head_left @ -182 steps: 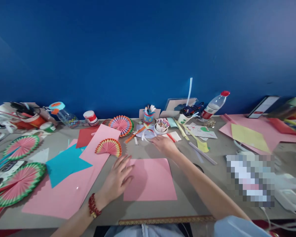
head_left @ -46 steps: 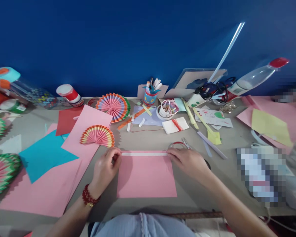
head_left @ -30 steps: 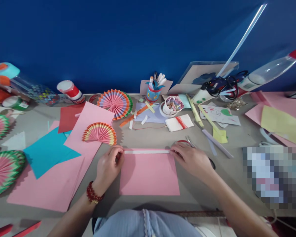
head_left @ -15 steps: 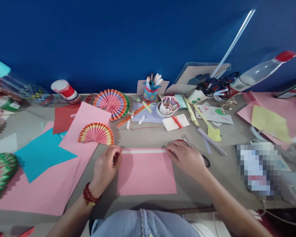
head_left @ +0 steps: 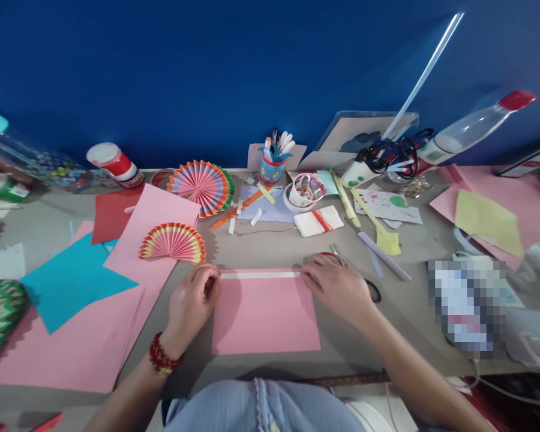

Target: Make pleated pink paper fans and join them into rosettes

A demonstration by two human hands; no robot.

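A pink sheet of paper [head_left: 265,318] lies flat on the table in front of me, with a narrow white strip [head_left: 261,275] running along its far edge. My left hand [head_left: 193,303] pinches at the far left corner, where the strip ends; its thumb and forefinger are curled together. At the far right corner, the fingers of my right hand [head_left: 335,288] are closed over the strip's other end, their tips partly hidden. Scissors [head_left: 374,291] lie beneath and behind my right hand, mostly covered by it.
Left of the sheet are a folded paper fan [head_left: 173,242], pink sheets [head_left: 72,354] and a blue sheet [head_left: 76,282]. Behind stand a pen holder [head_left: 271,168] and a paper cup [head_left: 303,189]. A lilac folded strip [head_left: 384,257] and a bottle [head_left: 472,135] are on the right.
The whole view has shifted slightly. Both hands keep their places at the two far corners of the pink paper, and the white strip looks the same.
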